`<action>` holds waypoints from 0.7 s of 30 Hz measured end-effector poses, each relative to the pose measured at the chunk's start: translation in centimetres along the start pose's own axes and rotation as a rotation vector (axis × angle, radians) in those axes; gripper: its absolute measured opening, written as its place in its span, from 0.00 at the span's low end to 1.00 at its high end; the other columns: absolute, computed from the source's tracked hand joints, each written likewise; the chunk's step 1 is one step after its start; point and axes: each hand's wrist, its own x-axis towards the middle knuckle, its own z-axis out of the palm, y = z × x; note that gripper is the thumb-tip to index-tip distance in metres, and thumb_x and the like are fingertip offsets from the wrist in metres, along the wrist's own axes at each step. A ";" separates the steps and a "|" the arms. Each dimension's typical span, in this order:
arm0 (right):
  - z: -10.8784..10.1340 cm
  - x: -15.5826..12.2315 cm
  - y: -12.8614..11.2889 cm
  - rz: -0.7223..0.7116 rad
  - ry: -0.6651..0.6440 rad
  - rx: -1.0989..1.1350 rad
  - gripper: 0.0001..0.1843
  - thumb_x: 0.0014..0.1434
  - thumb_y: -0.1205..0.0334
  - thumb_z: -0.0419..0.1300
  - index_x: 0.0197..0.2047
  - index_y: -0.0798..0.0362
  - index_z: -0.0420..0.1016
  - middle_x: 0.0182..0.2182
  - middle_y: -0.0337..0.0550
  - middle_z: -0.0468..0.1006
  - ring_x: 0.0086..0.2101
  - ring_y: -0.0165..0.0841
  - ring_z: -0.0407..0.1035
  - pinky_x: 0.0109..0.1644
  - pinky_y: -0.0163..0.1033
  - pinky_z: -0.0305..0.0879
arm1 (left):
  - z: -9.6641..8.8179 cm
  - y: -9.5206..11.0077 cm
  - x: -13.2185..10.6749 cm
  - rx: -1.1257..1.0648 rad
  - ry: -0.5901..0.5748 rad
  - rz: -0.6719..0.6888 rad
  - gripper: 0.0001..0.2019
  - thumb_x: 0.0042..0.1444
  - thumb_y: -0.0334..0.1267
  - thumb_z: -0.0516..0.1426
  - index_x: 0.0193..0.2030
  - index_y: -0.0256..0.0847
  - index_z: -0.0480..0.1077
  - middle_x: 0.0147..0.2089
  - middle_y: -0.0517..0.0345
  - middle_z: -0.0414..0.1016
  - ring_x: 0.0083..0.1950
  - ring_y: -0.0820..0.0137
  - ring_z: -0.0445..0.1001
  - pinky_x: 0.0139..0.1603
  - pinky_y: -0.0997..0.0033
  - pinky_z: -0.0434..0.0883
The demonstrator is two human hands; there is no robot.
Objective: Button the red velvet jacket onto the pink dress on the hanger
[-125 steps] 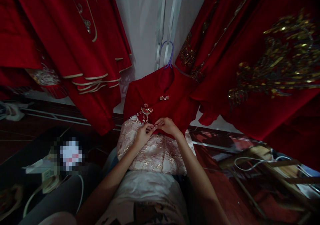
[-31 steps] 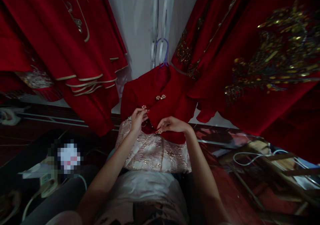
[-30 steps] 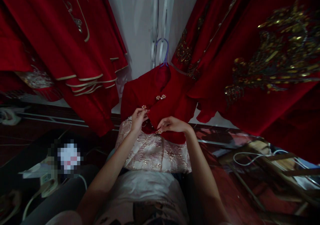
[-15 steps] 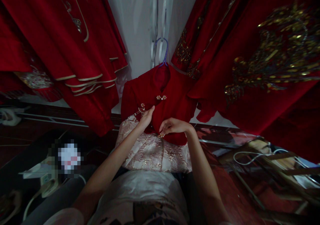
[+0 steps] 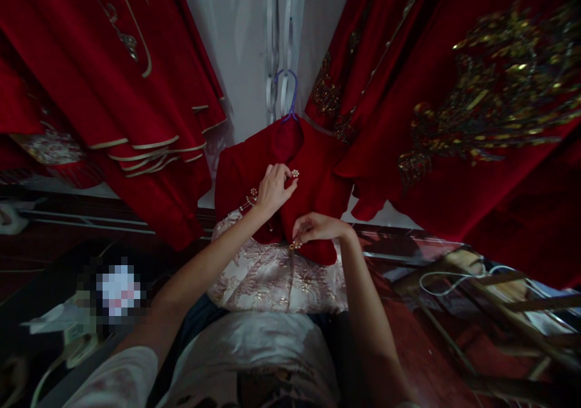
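The red top hangs before me, neck end farthest. My left hand is nearer the upper pearl button, finger and thumb apart. My right hand pinches the top's edge by the lower pearl button.

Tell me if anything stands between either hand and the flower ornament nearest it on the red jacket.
Nothing visible does. The left hand has its fingertips right at the upper ornament, and the right hand has its own right at the lower ornament.
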 end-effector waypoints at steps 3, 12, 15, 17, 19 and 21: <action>-0.1 -0.1 0.0 0.019 -0.007 0.002 0.15 0.47 0.59 0.67 0.37 0.58 0.76 0.30 0.42 0.80 0.30 0.26 0.71 0.37 0.33 0.66 | -0.3 -0.3 -0.1 0.123 -0.003 0.095 0.12 0.61 0.41 0.53 0.48 0.39 0.68 0.46 0.49 0.67 0.48 0.62 0.65 0.50 0.63 0.65; -0.3 -0.3 -0.1 0.017 0.006 0.006 0.15 0.47 0.59 0.66 0.37 0.58 0.76 0.29 0.41 0.79 0.29 0.26 0.71 0.36 0.33 0.66 | -0.3 -0.6 1.3 0.268 -0.211 0.276 0.15 0.63 0.40 0.49 0.52 0.38 0.68 0.45 0.46 0.65 0.49 0.60 0.63 0.49 0.59 0.66; -0.3 -0.3 0.0 0.016 -0.006 0.008 0.15 0.47 0.59 0.66 0.37 0.58 0.76 0.29 0.40 0.79 0.29 0.26 0.71 0.37 0.33 0.66 | -0.9 0.0 2.0 0.256 -0.278 0.339 0.11 0.62 0.39 0.51 0.47 0.38 0.69 0.47 0.45 0.66 0.51 0.58 0.62 0.50 0.58 0.65; -0.2 -0.2 0.1 0.017 -0.021 0.008 0.15 0.47 0.58 0.66 0.37 0.58 0.76 0.29 0.41 0.79 0.30 0.26 0.71 0.37 0.34 0.66 | -1.3 0.4 2.4 0.245 -0.308 0.379 0.10 0.61 0.38 0.51 0.45 0.37 0.68 0.48 0.46 0.66 0.52 0.58 0.62 0.51 0.57 0.63; -0.2 -0.1 0.1 0.021 -0.035 0.008 0.15 0.47 0.58 0.66 0.37 0.58 0.76 0.29 0.41 0.79 0.30 0.26 0.71 0.37 0.34 0.66 | -1.6 0.6 2.7 0.239 -0.349 0.425 0.09 0.61 0.38 0.52 0.44 0.37 0.68 0.47 0.47 0.67 0.51 0.58 0.63 0.52 0.57 0.62; -0.2 0.0 0.1 0.024 -0.035 0.002 0.15 0.47 0.58 0.66 0.37 0.58 0.76 0.29 0.41 0.79 0.30 0.26 0.72 0.37 0.34 0.66 | -1.6 0.5 2.8 0.253 -0.392 0.444 0.09 0.60 0.39 0.53 0.44 0.37 0.66 0.44 0.49 0.68 0.49 0.59 0.65 0.52 0.59 0.61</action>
